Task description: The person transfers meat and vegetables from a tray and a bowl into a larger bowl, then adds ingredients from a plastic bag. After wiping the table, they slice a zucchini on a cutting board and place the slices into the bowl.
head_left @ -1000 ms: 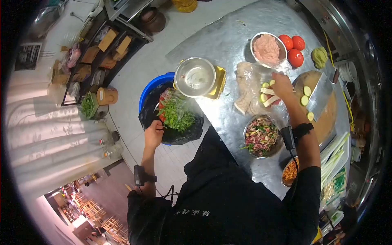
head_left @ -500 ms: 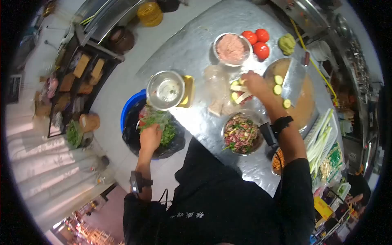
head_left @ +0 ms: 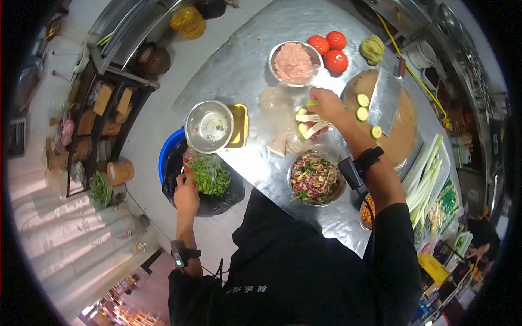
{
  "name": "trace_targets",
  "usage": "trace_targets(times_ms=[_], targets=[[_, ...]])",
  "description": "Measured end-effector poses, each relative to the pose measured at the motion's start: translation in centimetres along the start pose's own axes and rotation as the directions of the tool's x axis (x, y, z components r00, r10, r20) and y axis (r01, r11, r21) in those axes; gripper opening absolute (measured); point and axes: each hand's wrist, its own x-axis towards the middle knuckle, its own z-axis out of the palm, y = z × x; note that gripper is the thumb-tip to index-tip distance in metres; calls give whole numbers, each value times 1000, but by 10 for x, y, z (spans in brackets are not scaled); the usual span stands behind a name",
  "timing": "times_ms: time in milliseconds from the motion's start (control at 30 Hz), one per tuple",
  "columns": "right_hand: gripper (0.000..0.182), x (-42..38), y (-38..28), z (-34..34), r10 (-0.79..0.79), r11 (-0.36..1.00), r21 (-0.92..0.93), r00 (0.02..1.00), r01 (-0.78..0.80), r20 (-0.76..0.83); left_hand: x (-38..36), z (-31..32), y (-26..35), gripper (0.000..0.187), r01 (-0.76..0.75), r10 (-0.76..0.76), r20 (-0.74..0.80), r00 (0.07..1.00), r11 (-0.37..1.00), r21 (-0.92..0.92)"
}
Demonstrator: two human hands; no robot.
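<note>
My left hand (head_left: 186, 195) is at the left side of a bunch of leafy greens (head_left: 211, 175) in a clear plastic bag, over a black-lined blue bin (head_left: 166, 153). Its bent fingers close on the bag's edge, where some red shows. My right hand (head_left: 329, 106) pinches a small green vegetable piece (head_left: 311, 102) above a clear plastic bag (head_left: 278, 111) on the steel table. Beneath that hand lie pale zucchini slices (head_left: 303, 129), whitish strips (head_left: 316, 129) and some reddish meat. Nearer my body stands a bowl of sliced meat mixed with herbs (head_left: 314, 178).
A bowl of pink mince (head_left: 293, 62), several tomatoes (head_left: 336, 61) and a green lump (head_left: 372, 49) stand farther back. A cleaver (head_left: 386, 103) lies on the round chopping board (head_left: 402, 142). An empty metal bowl (head_left: 209, 127) sits by a yellow container (head_left: 240, 125). Scallions (head_left: 427, 185) lie at right.
My left hand has shifted left and down, from on top of the greens to their side. My right hand now shows a green piece between its fingers. The view has shifted slightly.
</note>
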Motion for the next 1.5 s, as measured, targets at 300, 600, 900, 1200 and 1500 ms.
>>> trace_targets(times_ms=[300,600,900,1200,1500], targets=[[20,-88,39,-61,61,996,83,968,-42,-245,43,-30,226,22,-849,799,-305,519,437,-298],[17,-147,68,-86,69,958,-249,954,-145,-292,149,40,326,19,-874,888,39,457,457,-167],[15,-77,-12,12,-335,927,157,940,341,-63,181,43,314,28,-852,910,254,328,402,-336],[20,-61,-36,45,-240,937,-241,967,254,86,175,35,315,22,-802,851,222,476,523,-287],[30,-52,-45,44,-204,956,-220,979,196,-14,172,3,300,25,-849,897,67,437,435,-300]])
